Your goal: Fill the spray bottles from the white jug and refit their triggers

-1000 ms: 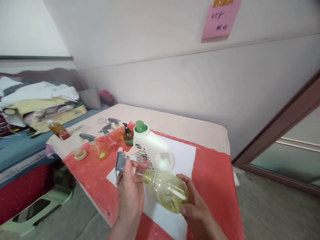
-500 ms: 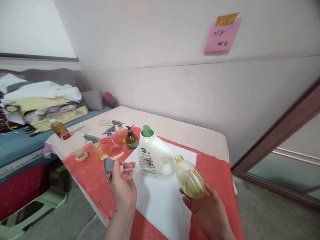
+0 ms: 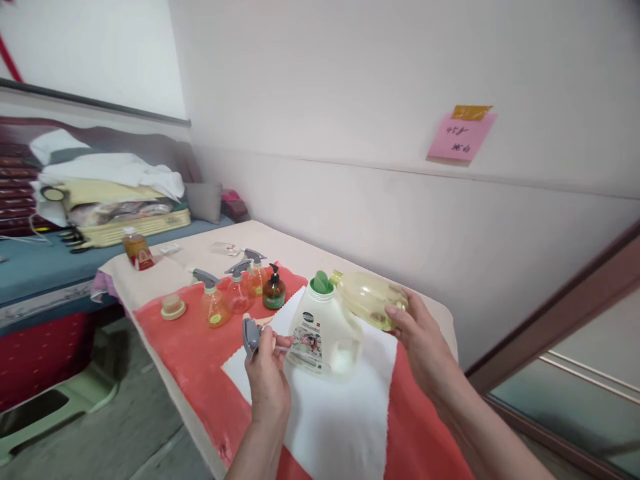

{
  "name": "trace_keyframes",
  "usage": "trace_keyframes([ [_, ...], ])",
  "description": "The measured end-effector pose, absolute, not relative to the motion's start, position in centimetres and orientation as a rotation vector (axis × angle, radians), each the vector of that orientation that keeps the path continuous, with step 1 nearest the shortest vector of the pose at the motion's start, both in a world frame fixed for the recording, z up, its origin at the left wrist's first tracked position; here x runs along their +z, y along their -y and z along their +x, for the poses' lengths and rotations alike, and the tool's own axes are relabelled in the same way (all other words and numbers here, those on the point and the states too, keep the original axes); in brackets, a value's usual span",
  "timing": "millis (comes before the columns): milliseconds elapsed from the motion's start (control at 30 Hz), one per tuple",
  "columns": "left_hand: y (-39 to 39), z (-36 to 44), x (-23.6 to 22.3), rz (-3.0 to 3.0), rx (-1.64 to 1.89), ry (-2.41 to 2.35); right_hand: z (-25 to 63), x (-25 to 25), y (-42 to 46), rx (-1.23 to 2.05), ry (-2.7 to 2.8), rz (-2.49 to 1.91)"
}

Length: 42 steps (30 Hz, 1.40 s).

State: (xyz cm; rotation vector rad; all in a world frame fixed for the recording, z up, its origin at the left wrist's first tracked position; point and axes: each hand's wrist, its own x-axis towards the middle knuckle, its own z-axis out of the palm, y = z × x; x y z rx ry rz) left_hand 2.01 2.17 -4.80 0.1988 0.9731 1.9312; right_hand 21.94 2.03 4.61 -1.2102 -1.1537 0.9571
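Yellow bottle (image 3: 367, 298) is held aloft, tilted well over, neck just beside the mouth of the white jug (image 3: 331, 327); contact unclear. Right hand (image 3: 421, 331) grips its base; left hand (image 3: 269, 373) holds the separate spray head (image 3: 251, 337). Judged step: presenting bottle to jug. Next move calls for careful neck alignment. Jug stands on white cloth (image 3: 340, 427).

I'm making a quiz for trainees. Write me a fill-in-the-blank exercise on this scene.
The left hand holds the spray head; the yellowish bottle is in the ____.
The spout atop the white jug is colored ____.
The pump bottle stands on a cloth colored ____.
The wall note is colored ____.

Missing words: right hand; green; red; pink.
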Motion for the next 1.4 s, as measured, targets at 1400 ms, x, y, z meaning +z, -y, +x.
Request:
trace_keyframes([
  [1400, -1.9, 1.3, -3.9, 0.138, 1.818, -0.913, 17.1, 14.0, -8.0, 0.456, 1.714, -1.438],
])
